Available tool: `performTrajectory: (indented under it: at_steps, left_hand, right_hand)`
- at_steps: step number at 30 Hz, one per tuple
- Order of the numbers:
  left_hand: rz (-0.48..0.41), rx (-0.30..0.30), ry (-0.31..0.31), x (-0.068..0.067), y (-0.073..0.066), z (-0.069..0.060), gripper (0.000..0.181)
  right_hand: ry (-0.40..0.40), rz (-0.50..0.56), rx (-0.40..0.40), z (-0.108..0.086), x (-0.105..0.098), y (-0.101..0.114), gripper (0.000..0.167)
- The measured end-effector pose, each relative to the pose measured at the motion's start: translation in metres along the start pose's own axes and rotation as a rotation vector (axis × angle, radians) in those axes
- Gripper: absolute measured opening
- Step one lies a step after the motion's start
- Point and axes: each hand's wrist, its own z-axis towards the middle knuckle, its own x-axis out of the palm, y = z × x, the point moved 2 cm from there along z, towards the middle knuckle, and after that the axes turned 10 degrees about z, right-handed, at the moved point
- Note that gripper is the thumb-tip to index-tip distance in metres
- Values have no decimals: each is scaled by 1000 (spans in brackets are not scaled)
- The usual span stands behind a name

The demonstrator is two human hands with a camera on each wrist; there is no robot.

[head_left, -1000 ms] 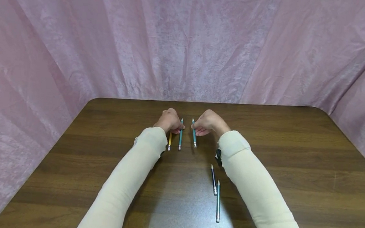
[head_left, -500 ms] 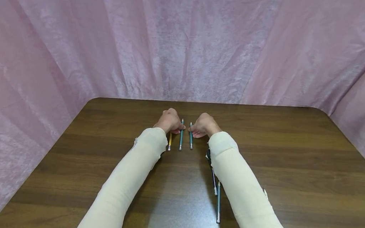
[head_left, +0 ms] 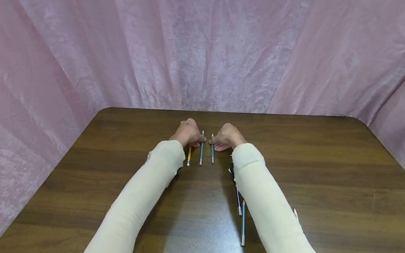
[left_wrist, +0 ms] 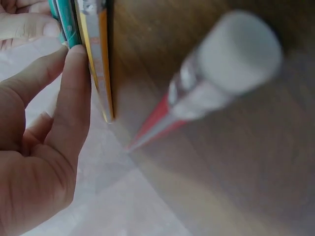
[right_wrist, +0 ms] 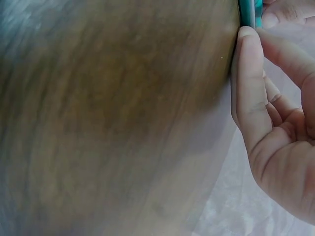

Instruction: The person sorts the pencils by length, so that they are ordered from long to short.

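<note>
In the head view, two teal pencils lie side by side near the far part of the table, points away from me, a narrow gap between them. My left hand (head_left: pixel 189 133) pinches the left teal pencil (head_left: pixel 201 154) between thumb and finger. The right teal pencil (head_left: pixel 212 155) is pinched likewise by my right hand (head_left: pixel 226 137). A yellow pencil (head_left: pixel 189 157) lies just left of them, partly under my left hand. Close to the left wrist camera is a red pencil (left_wrist: pixel 155 118) with a white eraser (left_wrist: pixel 241 51); my left forearm hides it in the head view.
Near my right forearm lie a dark pencil (head_left: pixel 238 202) and a green pencil (head_left: pixel 243 225), the dark one partly covered by the sleeve. A light pointed tip (head_left: pixel 295 214) shows beyond that sleeve's outer side. Pink curtains (head_left: pixel 208 47) hang behind the wooden table (head_left: pixel 329 152).
My right hand has moved left with its teal pencil, bringing it closer to the other and more nearly parallel. My left hand has stayed almost still. The right sleeve now partly covers the dark pencil.
</note>
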Motion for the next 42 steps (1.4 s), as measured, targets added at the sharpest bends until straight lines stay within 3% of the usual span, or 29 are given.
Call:
performTrajectory:
  at_steps: [7, 11, 15, 19, 29, 35, 42]
  left_hand:
    - [129, 147, -51, -11, -6, -18, 16]
    - [74, 199, -29, -18, -7, -28, 17]
    - [-7, 197, 42, -18, -5, -36, 19]
    - [-36, 238, 85, -13, -6, -43, 17]
    - [-12, 336, 143, -1, -19, -71, 19]
    - [-25, 371, 196, 9, -21, -88, 16]
    - [-34, 422, 285, 33, -26, -112, 14]
  right_hand:
    - [39, -21, -25, 0, -8, 0, 19]
    - [42, -28, -47, -3, -24, 2, 26]
    - [41, -90, -68, -13, -45, 4, 32]
    - [51, -149, -99, -25, -61, 4, 28]
    - [80, -100, -165, -62, -96, -6, 29]
    - [135, -99, -186, -84, -103, -29, 30]
    - [190, -89, -203, -117, -116, -64, 31]
